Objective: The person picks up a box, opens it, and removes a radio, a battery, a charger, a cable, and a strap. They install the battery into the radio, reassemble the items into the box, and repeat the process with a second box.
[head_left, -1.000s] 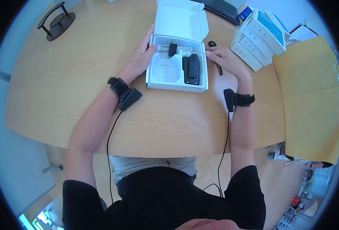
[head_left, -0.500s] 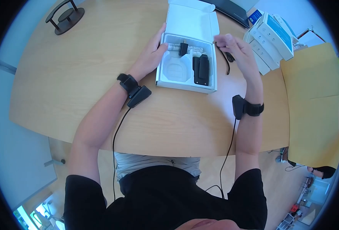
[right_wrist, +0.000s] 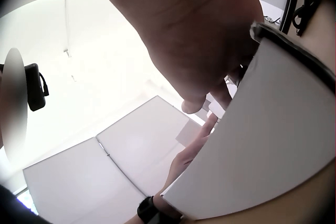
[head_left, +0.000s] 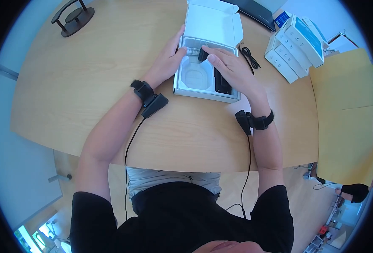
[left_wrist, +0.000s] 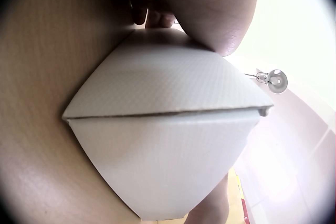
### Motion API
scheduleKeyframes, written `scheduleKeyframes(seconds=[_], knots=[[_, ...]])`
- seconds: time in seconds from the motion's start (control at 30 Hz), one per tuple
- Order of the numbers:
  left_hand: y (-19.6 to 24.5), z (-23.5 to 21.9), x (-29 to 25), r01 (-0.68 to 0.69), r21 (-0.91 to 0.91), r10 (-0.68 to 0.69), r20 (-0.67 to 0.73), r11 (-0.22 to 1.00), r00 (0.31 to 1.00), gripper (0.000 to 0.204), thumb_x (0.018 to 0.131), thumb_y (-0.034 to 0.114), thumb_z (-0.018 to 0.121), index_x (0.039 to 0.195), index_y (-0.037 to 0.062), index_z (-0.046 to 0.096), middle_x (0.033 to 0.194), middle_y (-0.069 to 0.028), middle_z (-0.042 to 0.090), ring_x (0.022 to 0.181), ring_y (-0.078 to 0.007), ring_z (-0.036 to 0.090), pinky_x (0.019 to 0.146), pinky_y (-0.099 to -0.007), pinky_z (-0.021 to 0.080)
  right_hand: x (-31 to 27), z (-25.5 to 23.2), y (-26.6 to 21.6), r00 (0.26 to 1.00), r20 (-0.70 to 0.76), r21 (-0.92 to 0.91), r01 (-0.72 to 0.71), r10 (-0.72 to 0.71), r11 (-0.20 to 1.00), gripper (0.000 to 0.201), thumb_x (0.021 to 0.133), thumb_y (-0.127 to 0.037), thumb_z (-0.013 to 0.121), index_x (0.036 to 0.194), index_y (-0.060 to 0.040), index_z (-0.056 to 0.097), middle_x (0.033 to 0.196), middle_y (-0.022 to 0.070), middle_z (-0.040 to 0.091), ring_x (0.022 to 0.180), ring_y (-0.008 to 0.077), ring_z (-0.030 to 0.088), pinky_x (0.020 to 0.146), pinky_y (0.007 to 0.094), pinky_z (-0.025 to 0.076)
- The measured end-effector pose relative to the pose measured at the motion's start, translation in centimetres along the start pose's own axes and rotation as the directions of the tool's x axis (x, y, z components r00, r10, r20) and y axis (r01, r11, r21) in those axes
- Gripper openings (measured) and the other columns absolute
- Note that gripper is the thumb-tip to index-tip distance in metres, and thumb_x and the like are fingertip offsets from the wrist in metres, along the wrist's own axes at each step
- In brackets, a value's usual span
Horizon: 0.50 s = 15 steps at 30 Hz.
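A white cardboard box (head_left: 204, 96) stands on the table with its lid folded back. My left hand (head_left: 170, 59) holds its left side, thumb over the rim and fingers along the outer wall. In the left wrist view that hand (left_wrist: 210, 8) lies over the box's side wall (left_wrist: 168, 77). My right hand (head_left: 233, 69) reaches in over the right rim, thumb and fingertips pinching a small black power plug (head_left: 203, 55). Beneath this hand a black handheld device (head_left: 222, 85) sits in its compartment, partly hidden. The box wall (right_wrist: 262, 129) hides most fingertips in the right wrist view.
A black coiled cable (head_left: 250, 57) lies just right of the box. Farther right are stacked white boxes (head_left: 289, 55) and a yellow folder-like sheet (head_left: 340, 114). A black laptop (head_left: 254, 12) is at the back, a dark stand (head_left: 75, 21) at the far left.
My right hand has moved from beside the box, near the cable, leftward over the box to the black plug. The cable now lies fully in sight. My left hand keeps its hold.
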<state>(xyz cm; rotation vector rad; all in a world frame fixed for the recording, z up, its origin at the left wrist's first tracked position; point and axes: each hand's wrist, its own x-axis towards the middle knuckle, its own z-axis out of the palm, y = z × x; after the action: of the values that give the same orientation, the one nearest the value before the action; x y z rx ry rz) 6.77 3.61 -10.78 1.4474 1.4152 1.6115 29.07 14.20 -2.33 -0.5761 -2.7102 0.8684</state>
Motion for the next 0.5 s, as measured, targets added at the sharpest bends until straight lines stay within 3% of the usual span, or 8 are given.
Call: scheduleKeyframes(seconds=[0.07,0.23,0.33,0.5], knots=[[-0.1,0.0,0.0,-0.003,-0.004,0.003,0.004,1.0,1.0,0.068,0.11,0.013,0.048,0.17,0.0009,0.02,0.175,-0.018,0.026,0.162,-0.027,0.026,0.13,-0.0379,0.023,0.0,-0.2,0.1,0.999,0.034,0.053,-0.038,0.036,0.998,0.064,0.113,-0.057,0.04,0.154,-0.0112,0.058,0.149,0.017,0.061,0.139,0.0344,0.055,0.114,0.0409,0.045],[-0.2,0.0,0.1,-0.019,-0.006,0.019,0.0,1.0,1.0,0.068,0.11,0.012,0.048,0.17,0.001,0.02,0.175,-0.0181,0.026,0.162,-0.0268,0.025,0.13,-0.0376,0.022,-0.2,0.4,-0.3,1.0,0.001,-0.104,0.001,-0.001,0.995,0.063,0.112,-0.057,0.042,0.157,-0.0137,0.055,0.147,0.0172,0.062,0.136,0.0352,0.057,0.112,0.0424,0.047],[-0.4,0.1,0.2,-0.055,0.029,0.056,-0.033,0.998,0.998,0.068,0.109,0.015,0.049,0.17,0.0009,0.022,0.169,-0.0246,0.035,0.156,-0.0328,0.037,0.126,-0.0398,0.03,-0.3,0.7,-0.2,0.999,-0.017,-0.176,0.028,-0.031,0.984,0.063,0.111,-0.058,0.044,0.156,-0.0148,0.056,0.146,0.017,0.062,0.135,0.0356,0.058,0.11,0.0431,0.048],[-0.2,0.1,0.1,-0.017,0.003,0.017,-0.03,1.0,0.999,0.069,0.109,0.015,0.049,0.17,0.0005,0.021,0.171,-0.0244,0.033,0.158,-0.0325,0.034,0.127,-0.0402,0.029,-0.3,1.0,-0.4,0.999,-0.049,-0.208,0.009,-0.019,0.978,0.063,0.11,-0.058,0.047,0.153,-0.0142,0.058,0.144,0.0169,0.064,0.133,0.0349,0.059,0.108,0.0432,0.05]])
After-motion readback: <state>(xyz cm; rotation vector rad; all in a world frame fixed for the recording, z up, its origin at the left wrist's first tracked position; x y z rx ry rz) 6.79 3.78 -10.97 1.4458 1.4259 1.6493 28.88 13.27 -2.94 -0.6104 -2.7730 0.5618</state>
